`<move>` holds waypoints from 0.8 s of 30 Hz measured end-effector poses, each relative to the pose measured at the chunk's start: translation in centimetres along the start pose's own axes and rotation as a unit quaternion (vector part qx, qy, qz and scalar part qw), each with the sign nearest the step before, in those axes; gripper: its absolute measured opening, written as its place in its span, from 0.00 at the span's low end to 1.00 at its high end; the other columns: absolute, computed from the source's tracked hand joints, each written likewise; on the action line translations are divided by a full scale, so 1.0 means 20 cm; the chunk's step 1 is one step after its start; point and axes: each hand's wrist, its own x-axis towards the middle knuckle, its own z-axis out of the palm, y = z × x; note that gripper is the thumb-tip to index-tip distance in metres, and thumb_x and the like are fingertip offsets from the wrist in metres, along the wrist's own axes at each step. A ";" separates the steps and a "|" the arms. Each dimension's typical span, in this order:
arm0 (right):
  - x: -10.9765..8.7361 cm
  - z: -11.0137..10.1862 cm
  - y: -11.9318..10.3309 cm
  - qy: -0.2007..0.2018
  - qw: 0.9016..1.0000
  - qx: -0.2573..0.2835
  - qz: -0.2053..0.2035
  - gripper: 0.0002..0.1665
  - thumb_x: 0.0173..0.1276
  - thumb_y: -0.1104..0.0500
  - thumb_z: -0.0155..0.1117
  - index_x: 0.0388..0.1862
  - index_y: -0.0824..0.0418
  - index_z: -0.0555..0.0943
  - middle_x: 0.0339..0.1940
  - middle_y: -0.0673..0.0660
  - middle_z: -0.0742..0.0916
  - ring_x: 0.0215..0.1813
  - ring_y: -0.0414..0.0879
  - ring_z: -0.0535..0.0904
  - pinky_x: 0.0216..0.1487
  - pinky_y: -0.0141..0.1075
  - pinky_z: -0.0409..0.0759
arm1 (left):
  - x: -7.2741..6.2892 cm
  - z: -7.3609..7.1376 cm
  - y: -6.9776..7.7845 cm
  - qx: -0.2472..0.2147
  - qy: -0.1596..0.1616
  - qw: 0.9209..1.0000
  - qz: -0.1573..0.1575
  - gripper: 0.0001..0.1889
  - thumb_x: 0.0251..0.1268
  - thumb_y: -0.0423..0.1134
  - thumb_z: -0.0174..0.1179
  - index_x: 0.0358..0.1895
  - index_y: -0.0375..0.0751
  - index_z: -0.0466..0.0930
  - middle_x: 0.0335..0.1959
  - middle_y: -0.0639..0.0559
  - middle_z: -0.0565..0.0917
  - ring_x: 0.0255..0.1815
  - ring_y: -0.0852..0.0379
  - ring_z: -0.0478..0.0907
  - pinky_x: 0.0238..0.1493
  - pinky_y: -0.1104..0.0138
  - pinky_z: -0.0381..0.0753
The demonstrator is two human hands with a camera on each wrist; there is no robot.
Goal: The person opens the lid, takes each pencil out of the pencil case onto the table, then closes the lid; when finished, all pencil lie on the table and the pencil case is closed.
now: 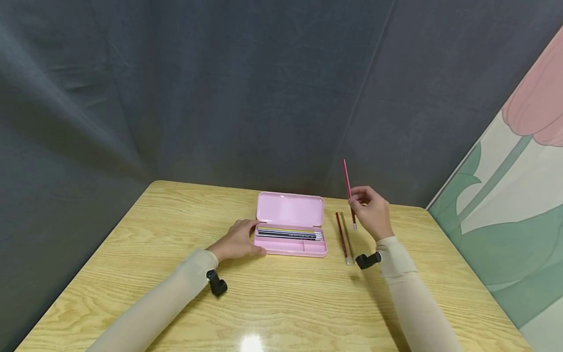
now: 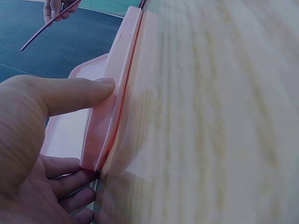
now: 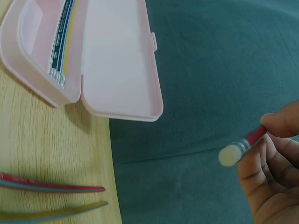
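A pink pencil case (image 1: 281, 246) lies with its lid (image 1: 290, 209) raised at the back. Several pencils (image 1: 286, 233), dark ones and a yellow one, lie lengthwise inside, eraser ends to the right. My left hand (image 1: 237, 240) grips the case's left end; in the left wrist view the thumb presses its front wall (image 2: 100, 135) and the fingers curl round the end. Above the table, right of the case, my right hand (image 1: 373, 213) pinches a red pencil (image 1: 346, 177), tilted steeply with its white eraser (image 3: 230, 155) downward.
Between the case and my right hand, a red pencil (image 1: 341, 237) and a yellow pencil (image 1: 347, 237) lie side by side on the wooden table (image 1: 281, 303). A dark curtain (image 1: 246, 98) hangs behind the table's far edge. A flower-patterned panel (image 1: 519, 220) stands at the right.
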 end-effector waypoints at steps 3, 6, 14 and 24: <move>0.00 -0.02 0.02 0.003 1.000 -0.001 0.007 0.10 0.70 0.63 0.64 0.48 0.62 0.83 0.37 0.59 0.87 0.34 0.33 0.80 0.36 0.17 0.78 | 0.00 0.00 0.00 -0.002 0.001 1.000 0.001 0.49 0.47 0.50 0.78 0.75 0.43 0.66 0.73 0.45 0.72 0.75 0.45 0.64 0.76 0.48 0.64; 0.00 -0.04 0.03 0.005 1.000 -0.003 0.018 0.10 0.70 0.62 0.64 0.49 0.62 0.83 0.37 0.59 0.87 0.33 0.32 0.79 0.34 0.19 0.78 | -0.01 0.00 0.01 -0.005 0.001 1.000 -0.002 0.49 0.47 0.50 0.78 0.75 0.43 0.66 0.73 0.46 0.72 0.74 0.45 0.64 0.76 0.48 0.64; -0.03 -0.09 0.08 -0.004 0.999 -0.013 0.040 0.12 0.72 0.60 0.63 0.51 0.62 0.82 0.38 0.59 0.86 0.32 0.31 0.78 0.31 0.23 0.79 | -0.01 0.00 0.01 0.002 0.001 1.000 -0.003 0.49 0.48 0.50 0.78 0.76 0.42 0.65 0.73 0.46 0.72 0.76 0.45 0.63 0.77 0.48 0.64; -0.05 -0.13 0.16 -0.015 0.997 -0.056 0.052 0.12 0.70 0.62 0.63 0.51 0.64 0.82 0.37 0.62 0.88 0.25 0.30 0.78 0.27 0.26 0.79 | -0.01 -0.01 0.03 0.007 0.002 1.000 0.000 0.49 0.48 0.50 0.78 0.75 0.41 0.66 0.73 0.45 0.72 0.76 0.44 0.63 0.77 0.49 0.63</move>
